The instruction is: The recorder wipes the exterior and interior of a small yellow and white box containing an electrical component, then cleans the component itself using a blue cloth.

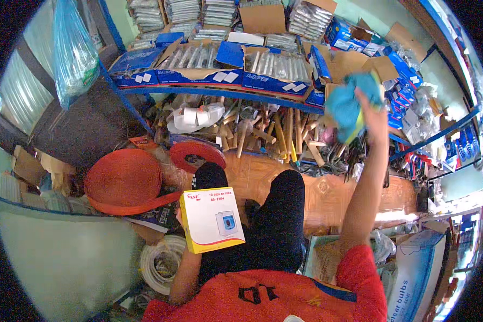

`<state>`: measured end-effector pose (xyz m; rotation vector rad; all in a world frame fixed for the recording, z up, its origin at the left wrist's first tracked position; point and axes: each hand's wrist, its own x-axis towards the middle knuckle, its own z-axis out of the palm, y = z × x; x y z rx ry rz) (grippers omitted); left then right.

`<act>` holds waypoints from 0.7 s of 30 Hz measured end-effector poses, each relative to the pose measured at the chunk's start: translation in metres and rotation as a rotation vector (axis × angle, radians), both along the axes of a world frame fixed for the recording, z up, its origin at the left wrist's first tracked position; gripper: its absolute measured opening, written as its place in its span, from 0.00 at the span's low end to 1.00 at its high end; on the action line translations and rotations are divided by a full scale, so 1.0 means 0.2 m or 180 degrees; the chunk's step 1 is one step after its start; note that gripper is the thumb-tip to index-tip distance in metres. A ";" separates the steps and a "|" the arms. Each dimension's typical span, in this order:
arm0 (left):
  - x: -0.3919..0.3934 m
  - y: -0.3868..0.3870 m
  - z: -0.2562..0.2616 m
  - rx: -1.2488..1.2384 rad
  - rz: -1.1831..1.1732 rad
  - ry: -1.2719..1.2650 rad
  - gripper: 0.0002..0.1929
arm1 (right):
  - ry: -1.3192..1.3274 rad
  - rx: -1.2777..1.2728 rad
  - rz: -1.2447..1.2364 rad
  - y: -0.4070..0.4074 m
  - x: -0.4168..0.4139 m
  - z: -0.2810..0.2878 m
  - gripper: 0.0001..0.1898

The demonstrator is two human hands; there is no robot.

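My left hand is mostly hidden behind a white and yellow cardboard box, which it holds tilted above my lap. The box bears a picture of an electrical enclosure and some printing. Far out to the right, my right hand grips a blue cloth with a yellow-green edge. Both the cloth and that hand are blurred. Behind the cloth are cardboard cartons on the shelf, partly covered by it.
A blue shelf frame bears blue boxes of wrapped items. Wooden tool handles crowd the space beneath. Red rolled hose and a white coil lie at left. A blue plastic bag hangs above; a light-bulb carton stands at right.
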<state>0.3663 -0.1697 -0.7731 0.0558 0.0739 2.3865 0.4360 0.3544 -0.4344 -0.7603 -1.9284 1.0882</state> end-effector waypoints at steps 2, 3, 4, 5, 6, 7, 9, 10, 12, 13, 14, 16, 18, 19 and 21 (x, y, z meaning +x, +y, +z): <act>0.00 0.00 0.05 0.0049 -0.0028 -0.0050 0.49 | -0.0329 0.1028 -0.0348 0.26 -0.19 0.19 0.27; -0.02 0.04 0.07 0.0142 -0.0187 -0.0095 0.50 | -0.0820 0.1523 -0.0808 0.53 -0.22 0.26 0.34; -0.01 0.02 0.09 0.0149 -0.0191 -0.0178 0.51 | -0.0751 0.2271 -0.0780 0.50 -0.32 0.31 0.43; -0.04 0.09 0.11 0.0258 -0.0399 -0.0225 0.52 | -0.1181 0.2684 -0.1167 0.76 -0.26 0.36 0.48; -0.03 0.09 0.12 0.0295 -0.0417 -0.0289 0.53 | -0.1295 0.2712 -0.0980 0.76 -0.31 0.39 0.47; -0.02 0.08 0.13 0.0344 -0.0418 -0.0344 0.54 | -0.1031 0.2900 -0.0999 0.69 -0.37 0.39 0.42; -0.01 0.09 0.15 0.0476 -0.0476 -0.0449 0.56 | -0.0887 0.3370 -0.1140 0.53 -0.38 0.33 0.31; 0.00 0.08 0.17 0.0500 -0.0444 -0.0507 0.58 | -0.0622 0.3115 -0.0767 0.37 -0.42 0.23 0.26; 0.01 0.05 0.14 0.0388 -0.0432 -0.0472 0.56 | -0.0572 0.2551 0.0101 -0.09 -0.43 0.02 0.19; 0.02 0.04 0.12 0.0337 -0.0586 -0.0405 0.55 | -0.0768 0.2235 0.0581 -0.29 -0.40 -0.10 0.18; 0.01 0.07 0.14 0.0309 -0.0576 -0.0442 0.55 | -0.0880 0.1769 0.1516 -0.36 -0.34 -0.32 0.17; 0.01 0.07 0.18 0.0456 -0.0615 -0.0786 0.55 | -0.1445 0.0886 0.2731 -0.78 -0.24 -0.61 0.26; 0.00 0.03 0.13 0.0039 -0.0606 -0.0585 0.52 | -0.1447 0.0202 0.3605 -1.04 -0.16 -1.00 0.47; 0.00 0.01 0.11 -0.0322 -0.0623 -0.0365 0.49 | -0.2069 -0.0405 0.3653 -1.17 -0.11 -1.10 0.51; 0.03 -0.04 0.08 -0.0915 -0.0491 -0.0199 0.45 | -0.1163 -0.2247 0.3434 -1.39 0.00 -1.26 0.47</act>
